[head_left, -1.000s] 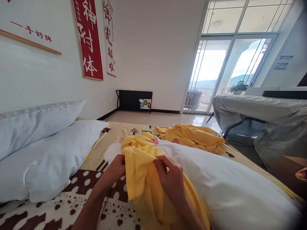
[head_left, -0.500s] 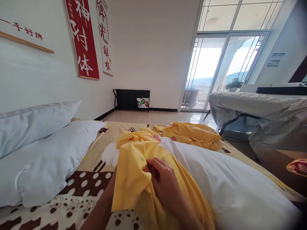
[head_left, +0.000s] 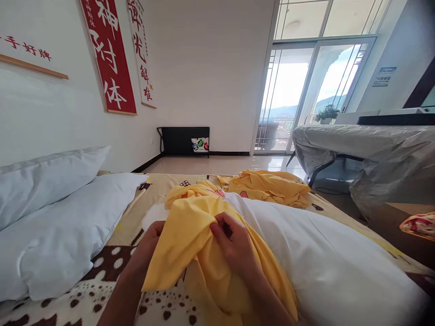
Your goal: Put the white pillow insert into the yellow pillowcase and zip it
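Observation:
A yellow pillowcase [head_left: 183, 226] is bunched over the near-left part of a white pillow [head_left: 316, 244] lying on the bed. My right hand [head_left: 236, 242] pinches a fold of the yellow fabric between thumb and fingers. At the fabric's left side, my left hand [head_left: 152, 237] is closed at its edge, its fingertips hidden behind the cloth. A loose flap hangs down between the two hands. Beyond the pillow, a second piece of crumpled yellow cloth [head_left: 272, 188] rests on the bed.
Two white pillows [head_left: 74, 217] lie at the left on a patterned bed cover [head_left: 115, 262]. A plastic-covered table [head_left: 360, 136] stands at the right, with a cardboard box [head_left: 387, 231] below it. A folded black frame [head_left: 183, 140] leans against the far wall.
My left hand has come out from behind the fabric and moved left, drawing the flap with it. My right hand has risen slightly, still pinching the cloth. The view has shifted a little.

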`<state>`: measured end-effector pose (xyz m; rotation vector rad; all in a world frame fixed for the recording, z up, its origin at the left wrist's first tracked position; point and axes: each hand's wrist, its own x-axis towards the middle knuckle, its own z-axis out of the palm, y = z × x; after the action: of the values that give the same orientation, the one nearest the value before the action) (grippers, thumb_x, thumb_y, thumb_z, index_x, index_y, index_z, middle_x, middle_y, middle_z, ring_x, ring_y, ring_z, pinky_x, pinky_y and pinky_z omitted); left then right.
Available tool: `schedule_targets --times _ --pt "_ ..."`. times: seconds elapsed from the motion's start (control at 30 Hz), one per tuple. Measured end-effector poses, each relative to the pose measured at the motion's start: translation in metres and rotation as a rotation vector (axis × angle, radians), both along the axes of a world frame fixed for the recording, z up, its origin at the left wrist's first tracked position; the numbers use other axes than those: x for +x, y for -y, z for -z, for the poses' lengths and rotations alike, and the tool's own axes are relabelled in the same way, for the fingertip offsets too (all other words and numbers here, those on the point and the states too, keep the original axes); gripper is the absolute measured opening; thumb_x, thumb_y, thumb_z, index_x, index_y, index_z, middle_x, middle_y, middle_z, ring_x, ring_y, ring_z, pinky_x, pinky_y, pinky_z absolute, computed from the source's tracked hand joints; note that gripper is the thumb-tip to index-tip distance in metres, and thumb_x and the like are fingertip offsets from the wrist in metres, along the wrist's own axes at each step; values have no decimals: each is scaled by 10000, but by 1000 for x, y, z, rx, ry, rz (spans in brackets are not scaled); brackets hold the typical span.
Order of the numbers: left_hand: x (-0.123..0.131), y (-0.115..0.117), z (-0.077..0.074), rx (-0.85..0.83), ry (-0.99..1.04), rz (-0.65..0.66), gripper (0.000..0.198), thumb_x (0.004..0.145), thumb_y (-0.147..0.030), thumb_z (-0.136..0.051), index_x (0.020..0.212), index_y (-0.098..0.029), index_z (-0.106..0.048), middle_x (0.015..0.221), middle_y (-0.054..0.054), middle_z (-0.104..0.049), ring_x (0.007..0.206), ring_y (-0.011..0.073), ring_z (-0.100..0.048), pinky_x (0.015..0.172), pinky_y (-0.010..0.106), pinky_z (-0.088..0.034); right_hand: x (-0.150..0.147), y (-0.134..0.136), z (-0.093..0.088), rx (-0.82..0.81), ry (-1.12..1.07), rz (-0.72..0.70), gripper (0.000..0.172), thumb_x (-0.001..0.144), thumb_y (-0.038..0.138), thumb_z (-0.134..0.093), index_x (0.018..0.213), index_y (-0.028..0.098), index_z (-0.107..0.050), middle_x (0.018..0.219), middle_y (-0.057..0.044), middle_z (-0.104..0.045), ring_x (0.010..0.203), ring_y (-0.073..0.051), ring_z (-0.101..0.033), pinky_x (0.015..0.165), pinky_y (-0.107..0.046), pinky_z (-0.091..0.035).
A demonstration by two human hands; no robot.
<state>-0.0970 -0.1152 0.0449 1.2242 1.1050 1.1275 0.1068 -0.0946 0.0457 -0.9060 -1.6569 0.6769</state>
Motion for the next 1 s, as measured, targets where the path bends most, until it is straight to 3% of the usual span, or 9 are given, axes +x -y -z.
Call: schedule_targets --times 0.1,0.2,0.3,0.43,0.57,0.73,0.87,1.0 --pt "-13 -2 -7 -31 -273 86 271 661 -387 -651 566 -163 -532 385 -50 -416 366 95 -398 392 199 -288 3 -2 0 5 -26 28 227 845 375 -513 727 183 -498 604 45 -401 550 -89 -355 504 -219 -305" --pt "-7 -3 -14 206 -469 -90 183 652 -319 -648 635 -154 -570 540 -16 -543 527 126 -485 480 202 -366 1 -3 2 17 -8 31 224 848 366 -508 716 186 -485 605 46 -393 549 -88 -350 508 -221 -304" --pt "9 1 -17 394 -432 -201 185 648 -306 -635 751 -153 -621 726 14 -616 696 160 -506 610 221 -424 -2 -2 3 20 20 26 236 860 373 -493 713 189 -480 606 44 -402 552 -91 -355 513 -223 -307" --pt "20 6 -14 270 -416 -39 277 739 -397 -547 652 -137 -590 645 13 -555 625 146 -443 532 216 -364 -10 2 6 84 134 58 222 879 336 -472 710 192 -481 621 27 -473 586 -107 -402 556 -230 -323" --pt "15 3 -9 221 -485 -24 336 794 -420 -529 628 -131 -575 604 0 -498 595 120 -379 497 208 -292 -21 7 12 236 305 64 197 897 259 -446 716 194 -491 702 -6 -575 660 -130 -459 636 -247 -342" --pt "12 -3 -9 87 -77 116 306 721 -436 -667 780 -137 -637 707 2 -567 671 133 -485 589 205 -407 -21 8 13 250 359 9 200 907 263 -462 728 198 -522 724 -2 -612 679 -128 -499 662 -239 -359" --pt "14 -6 -6 -52 170 35 376 611 -458 -763 765 -131 -660 565 -16 -529 559 117 -492 517 195 -405 -12 6 6 115 257 35 209 872 298 -521 691 197 -555 646 23 -600 599 -106 -490 591 -216 -359" --pt "13 -6 -4 -59 208 -35 393 552 -438 -802 754 -127 -671 469 -39 -466 452 98 -440 464 199 -379 -2 1 2 93 125 179 271 856 354 -516 640 192 -533 567 31 -547 536 -99 -446 539 -214 -349"
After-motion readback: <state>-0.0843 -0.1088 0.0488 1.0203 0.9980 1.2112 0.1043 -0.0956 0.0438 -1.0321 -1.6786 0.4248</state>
